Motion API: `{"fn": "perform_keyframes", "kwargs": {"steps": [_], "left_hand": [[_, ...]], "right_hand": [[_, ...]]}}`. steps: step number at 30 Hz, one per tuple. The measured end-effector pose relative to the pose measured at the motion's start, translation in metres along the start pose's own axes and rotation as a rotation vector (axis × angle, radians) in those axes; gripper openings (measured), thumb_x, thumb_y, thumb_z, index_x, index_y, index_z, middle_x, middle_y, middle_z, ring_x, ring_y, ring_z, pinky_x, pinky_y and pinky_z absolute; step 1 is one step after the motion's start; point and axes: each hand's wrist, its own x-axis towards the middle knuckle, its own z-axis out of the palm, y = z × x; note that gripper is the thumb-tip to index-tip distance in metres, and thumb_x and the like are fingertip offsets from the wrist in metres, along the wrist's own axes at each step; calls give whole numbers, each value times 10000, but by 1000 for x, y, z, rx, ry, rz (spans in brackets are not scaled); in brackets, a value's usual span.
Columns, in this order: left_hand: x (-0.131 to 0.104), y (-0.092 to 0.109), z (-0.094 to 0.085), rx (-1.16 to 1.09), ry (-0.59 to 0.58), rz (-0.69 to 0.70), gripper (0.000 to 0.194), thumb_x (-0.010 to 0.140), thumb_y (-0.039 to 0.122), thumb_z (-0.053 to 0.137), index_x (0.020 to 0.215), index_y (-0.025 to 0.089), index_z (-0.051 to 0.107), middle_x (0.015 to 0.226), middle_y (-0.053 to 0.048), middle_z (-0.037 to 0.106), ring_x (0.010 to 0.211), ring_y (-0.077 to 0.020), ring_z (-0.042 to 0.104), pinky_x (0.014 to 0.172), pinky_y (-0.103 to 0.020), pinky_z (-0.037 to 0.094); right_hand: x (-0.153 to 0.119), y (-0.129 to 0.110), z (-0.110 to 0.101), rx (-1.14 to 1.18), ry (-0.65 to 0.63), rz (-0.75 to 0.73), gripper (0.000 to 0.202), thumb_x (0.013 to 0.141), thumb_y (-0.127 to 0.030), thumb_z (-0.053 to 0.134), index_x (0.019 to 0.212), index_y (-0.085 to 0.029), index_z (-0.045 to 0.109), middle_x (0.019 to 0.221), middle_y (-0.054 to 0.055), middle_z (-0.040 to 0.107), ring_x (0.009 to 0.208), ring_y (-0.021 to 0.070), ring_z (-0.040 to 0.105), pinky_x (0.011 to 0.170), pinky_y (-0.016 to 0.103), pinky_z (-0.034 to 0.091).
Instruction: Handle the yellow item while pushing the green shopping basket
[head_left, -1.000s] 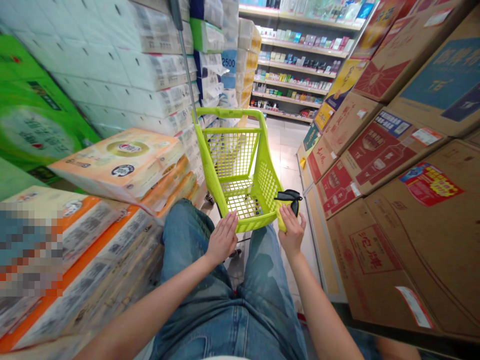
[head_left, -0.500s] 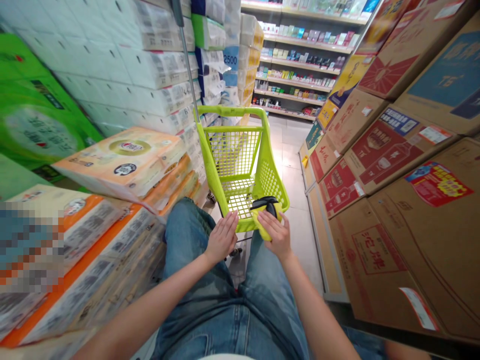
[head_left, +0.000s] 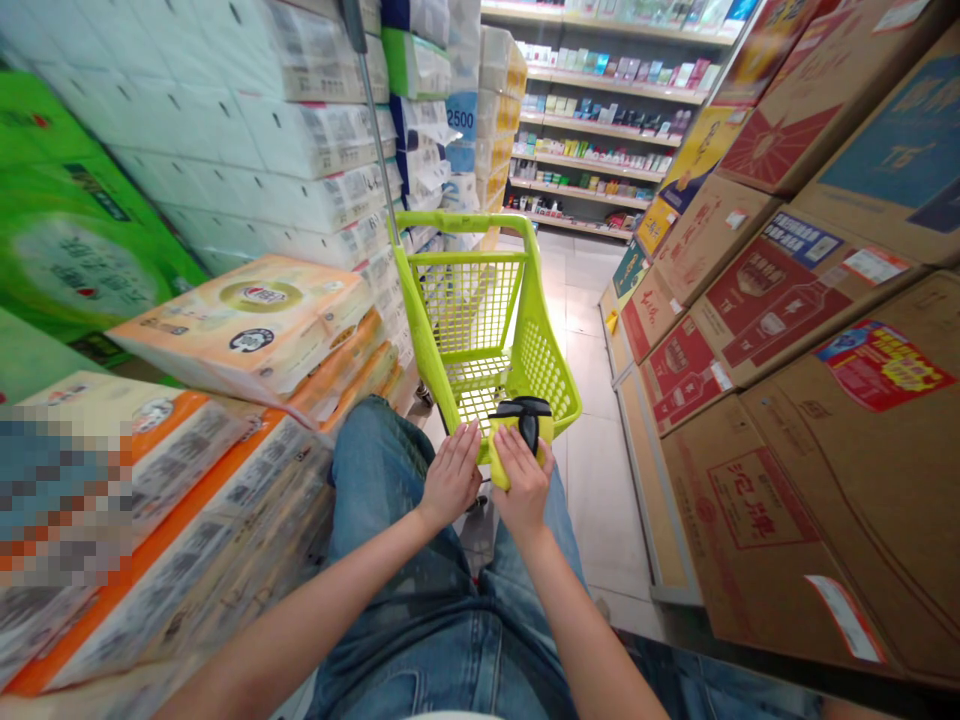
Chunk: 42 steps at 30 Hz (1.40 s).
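Observation:
A lime-green shopping cart (head_left: pixel 469 257) with grid walls stands in front of my knees. My left hand (head_left: pixel 452 478) rests on the near edge of its basket, fingers stretched out and lying together, with nothing seen in it. Just to the right, my right hand (head_left: pixel 523 478) presses a yellow cloth (head_left: pixel 498 470) with a black part (head_left: pixel 527 410) against the same edge. Its fingers lie over the cloth, and the thumb is at the cloth's right side. The cloth hides part of the rim.
Stacks of wrapped tissue packs (head_left: pixel 255 310) rise on the left. Cardboard boxes (head_left: pixel 780 500) are piled on the right. Shelves (head_left: pixel 600 120) with small products stand at the far end of the tiled aisle (head_left: pixel 585 350). A slim metal pole (head_left: pixel 380 140) rises by the cart's left side.
My right hand has moved left along the near edge with the yellow cloth, closer to my left hand. My left hand has shifted slightly right.

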Motion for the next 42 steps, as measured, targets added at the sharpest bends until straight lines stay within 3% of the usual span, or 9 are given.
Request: {"fn": "perform_keyframes", "kwargs": {"steps": [4,8,14,19,24,27,33,37,42], "left_hand": [[-1,-1,-2,-19,3,-8,800,875,90,451,1587,114,86,1565,-172,379,1502,-273,262,1177,-484,337],[0,-5,-4,17,-13,20,800,884,89,463,1589,129,87,1547,-152,419,1498,-256,274,1184,-456,324],[1,-4,-2,23,-17,19,790,875,92,460,1585,118,115,1553,-143,413,1503,-246,260,1202,-443,296],[1,2,0,5,10,-31,786,869,74,449,1583,125,126,1540,-152,429,1499,-255,271,1180,-469,335],[-1,0,-1,-44,13,-18,768,882,97,433,1582,125,118,1538,-168,425,1498,-260,273,1168,-489,355],[-1,-2,-3,-57,3,-11,761,886,107,423,1583,125,116,1537,-170,425,1496,-261,277,1170,-490,349],[3,-1,-7,-13,-29,-5,777,877,76,439,1585,139,126,1537,-141,436,1492,-246,291,1181,-450,332],[3,-2,-6,-7,-40,5,793,869,82,462,1585,132,126,1541,-134,433,1492,-250,290,1189,-450,322],[3,0,0,-16,-16,-14,806,865,75,464,1587,134,109,1549,-146,417,1493,-259,287,1187,-468,333]], "right_hand": [[-1,-6,-2,62,-67,-81,540,860,-120,445,1382,-234,527,1341,63,655,1302,183,567,1195,415,176],[5,51,-28,65,-117,-198,589,821,-96,432,1379,-252,538,1337,45,659,1293,189,578,1207,427,147],[15,127,-51,-56,-6,-23,587,762,-38,436,1266,-273,624,1292,39,688,1225,200,632,1188,448,173],[7,73,-24,-119,111,123,630,740,-30,433,1309,-249,592,1293,75,684,1249,230,613,1133,462,236],[-4,-9,3,-10,-15,43,645,819,-68,436,1435,-252,484,1351,80,647,1281,222,584,1138,431,220],[-5,-21,5,25,-55,3,590,870,-106,444,1442,-245,473,1363,78,638,1299,208,567,1153,417,191],[-2,53,-25,43,-156,-212,597,833,-76,413,1390,-256,532,1354,55,646,1289,182,578,1134,383,202],[4,115,-46,-35,-68,-111,626,771,-43,427,1342,-251,576,1349,63,650,1270,195,597,1100,383,247],[7,117,-36,-163,90,54,681,724,-24,435,1348,-262,570,1321,76,667,1242,225,620,1085,412,263]]}}
